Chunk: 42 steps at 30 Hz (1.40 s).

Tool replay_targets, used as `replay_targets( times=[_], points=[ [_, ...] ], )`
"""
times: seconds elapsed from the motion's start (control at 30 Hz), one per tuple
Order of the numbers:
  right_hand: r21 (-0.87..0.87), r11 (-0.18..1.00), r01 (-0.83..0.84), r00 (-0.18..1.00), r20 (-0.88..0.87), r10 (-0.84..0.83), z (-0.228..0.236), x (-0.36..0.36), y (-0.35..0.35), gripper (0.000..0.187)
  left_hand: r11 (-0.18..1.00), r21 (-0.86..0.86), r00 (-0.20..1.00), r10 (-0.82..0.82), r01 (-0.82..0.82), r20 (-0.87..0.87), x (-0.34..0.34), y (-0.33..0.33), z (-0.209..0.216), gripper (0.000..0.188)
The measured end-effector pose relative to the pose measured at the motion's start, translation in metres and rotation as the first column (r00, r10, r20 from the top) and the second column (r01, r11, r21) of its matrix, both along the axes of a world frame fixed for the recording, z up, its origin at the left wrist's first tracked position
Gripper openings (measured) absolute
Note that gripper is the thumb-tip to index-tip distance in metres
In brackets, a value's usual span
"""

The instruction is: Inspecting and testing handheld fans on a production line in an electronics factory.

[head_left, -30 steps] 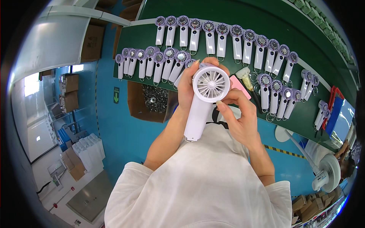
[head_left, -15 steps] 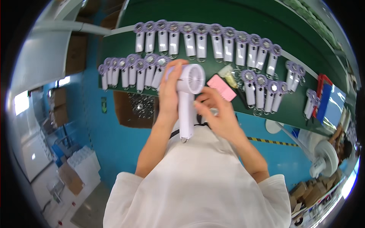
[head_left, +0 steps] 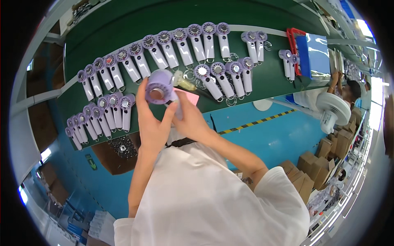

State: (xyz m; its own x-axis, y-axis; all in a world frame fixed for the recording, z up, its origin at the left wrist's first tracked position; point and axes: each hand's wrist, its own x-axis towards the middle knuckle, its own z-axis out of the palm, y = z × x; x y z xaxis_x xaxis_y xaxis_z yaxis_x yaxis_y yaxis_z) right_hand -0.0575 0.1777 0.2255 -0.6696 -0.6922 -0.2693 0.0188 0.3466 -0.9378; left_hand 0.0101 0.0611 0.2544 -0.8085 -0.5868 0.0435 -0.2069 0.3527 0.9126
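Observation:
A purple handheld fan [head_left: 159, 84] is held up in front of me, its round head tilted so that a copper-coloured disc shows. My left hand [head_left: 152, 119] is closed round the side of the head. My right hand [head_left: 191, 117] grips the handle, most of which its fingers hide. Just beyond my right hand lies a pink pad [head_left: 188, 97], partly covered. A small clear bag with yellowish contents [head_left: 185, 83] is beside the pad.
Rows of similar fans [head_left: 164, 45] lie on the green table [head_left: 135, 18], with metal rings [head_left: 230, 101] among them. At the right are a blue folder [head_left: 314, 55] and a red tray [head_left: 292, 45]. Below the left edge sits a box of shiny metal parts [head_left: 106, 158]. Another person [head_left: 351, 90] is far right.
My view has swung to the right. The fan has turned from upright to head-toward-me, showing its disc. My right hand has moved from beside the handle to gripping it.

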Motion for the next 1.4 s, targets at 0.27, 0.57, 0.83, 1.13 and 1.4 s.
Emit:
replay_targets(
  times=[0.27,0.57,0.83,1.13,1.4],
  points=[
    [-0.002,0.713,0.702,0.670,-0.340,-0.660,-0.109,-0.090,0.103,0.038,0.993,0.009,0.990,-0.118,0.118,0.072,0.001,-0.010,-0.010,0.046],
    [0.282,0.612,0.739,0.635,-0.596,-0.491,-0.272,-0.186,0.306,0.054,0.988,-0.097,0.934,-0.082,0.123,0.348,0.064,-0.043,-0.064,0.034],
    [0.184,0.723,0.665,0.745,-0.220,-0.629,-0.264,-0.224,0.294,0.044,0.972,-0.218,0.793,0.197,-0.083,0.576,0.134,-0.050,-0.150,0.033],
    [0.331,0.370,0.868,0.445,-0.849,-0.284,-0.206,-0.207,0.266,0.058,0.836,-0.511,0.738,0.473,-0.202,0.482,0.165,-0.082,-0.189,0.048],
    [0.057,0.942,0.332,0.781,-0.576,-0.241,-0.104,-0.069,0.042,0.031,0.858,-0.495,0.744,0.418,-0.135,0.521,0.162,-0.089,-0.208,0.046]
  ],
)
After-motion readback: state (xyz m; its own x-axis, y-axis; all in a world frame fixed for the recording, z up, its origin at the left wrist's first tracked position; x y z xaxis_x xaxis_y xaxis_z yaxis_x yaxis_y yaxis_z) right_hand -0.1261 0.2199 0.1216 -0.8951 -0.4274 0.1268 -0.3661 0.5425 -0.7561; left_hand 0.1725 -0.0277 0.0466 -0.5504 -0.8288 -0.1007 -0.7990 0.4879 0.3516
